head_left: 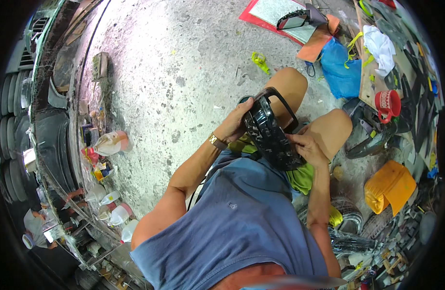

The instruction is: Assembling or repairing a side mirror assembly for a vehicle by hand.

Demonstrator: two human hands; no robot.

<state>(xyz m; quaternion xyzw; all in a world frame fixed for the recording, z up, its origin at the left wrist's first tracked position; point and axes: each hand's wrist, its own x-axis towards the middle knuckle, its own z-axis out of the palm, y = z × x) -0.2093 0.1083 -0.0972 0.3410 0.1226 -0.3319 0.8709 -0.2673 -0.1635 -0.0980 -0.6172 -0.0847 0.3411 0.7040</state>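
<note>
A glossy black car side mirror housing (270, 133) lies across my lap, tilted, with an open black frame along its far side. Pale marks or reflections speckle its shell. My left hand (234, 122) grips its left end, thumb on top and the other fingers mostly hidden behind. At the lower right edge my right hand (308, 147) is closed on the housing, fingers pressed together at its rim. Whether the right fingers pinch some small thing as well cannot be made out. Yellow-green cloth (301, 178) shows beneath the housing.
Ahead on the right, another side mirror (294, 20) rests on a red-edged board (261, 14). A blue plastic bag (339, 67), red mug (388, 104) and orange-yellow pouch (391, 186) are to my right. Bottles (111, 143) line the left, beside a cluttered rack.
</note>
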